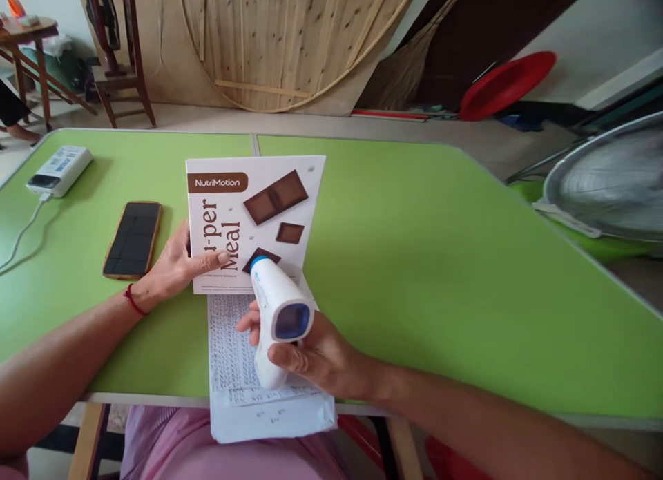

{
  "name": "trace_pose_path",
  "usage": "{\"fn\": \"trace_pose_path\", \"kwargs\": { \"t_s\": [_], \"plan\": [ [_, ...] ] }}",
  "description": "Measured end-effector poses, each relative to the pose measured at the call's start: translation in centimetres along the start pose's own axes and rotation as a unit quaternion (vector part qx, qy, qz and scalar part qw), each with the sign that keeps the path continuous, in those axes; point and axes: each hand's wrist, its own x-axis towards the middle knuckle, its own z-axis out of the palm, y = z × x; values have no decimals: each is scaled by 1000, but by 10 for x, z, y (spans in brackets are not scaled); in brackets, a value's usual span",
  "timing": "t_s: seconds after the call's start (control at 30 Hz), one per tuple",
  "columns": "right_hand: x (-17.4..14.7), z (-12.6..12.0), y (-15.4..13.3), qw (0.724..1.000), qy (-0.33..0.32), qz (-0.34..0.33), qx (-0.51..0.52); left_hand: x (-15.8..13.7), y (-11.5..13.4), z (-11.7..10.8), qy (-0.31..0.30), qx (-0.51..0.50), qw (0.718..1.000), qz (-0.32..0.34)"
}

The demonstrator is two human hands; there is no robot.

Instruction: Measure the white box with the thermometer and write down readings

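Note:
My left hand (179, 262) grips the left side of a white box (217, 231) printed with brown chocolate pieces, its thumb across the front. The box stands upright above the table. In my right hand (315, 349) is a white infrared thermometer (277, 293) with a blue tip and a dark blue screen facing me. Its tip is at the lower front of the box; whether it touches I cannot tell. Beneath both lie sheets of handwritten paper (228, 356), jutting over the table's near edge.
On the green table (414, 259), a phone (132, 238) lies left of my left hand. A white power bank (61, 170) with a cable sits farther left. Beyond the table are a wooden chair (121, 79), a red basin (510, 83) and a fan (611, 176) at the right.

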Motion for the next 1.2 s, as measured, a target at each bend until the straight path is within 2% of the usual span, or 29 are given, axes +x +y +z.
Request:
{"fn": "trace_pose_path", "kwargs": {
  "t_s": [0.13, 0.3, 0.53, 0.93, 1.2],
  "plan": [
    [4, 0, -1, 999, 35, -11, -14, 0, 2, 1, -4, 0, 1000, 6],
    [5, 0, 2, 999, 28, -22, -2, -1, 2, 0, 5, 10, 1000, -4],
    [7, 4, 1, 999, 29, 3, 41, 0, 2, -1, -2, 25, 1000, 7],
    [6, 2, -5, 999, 50, 4, -7, -1, 3, 0, -4, 24, 1000, 3],
    [6, 1, -2, 998, 63, 24, 13, 0, 0, -1, -13, 6, 1000, 6]
  ]
}}
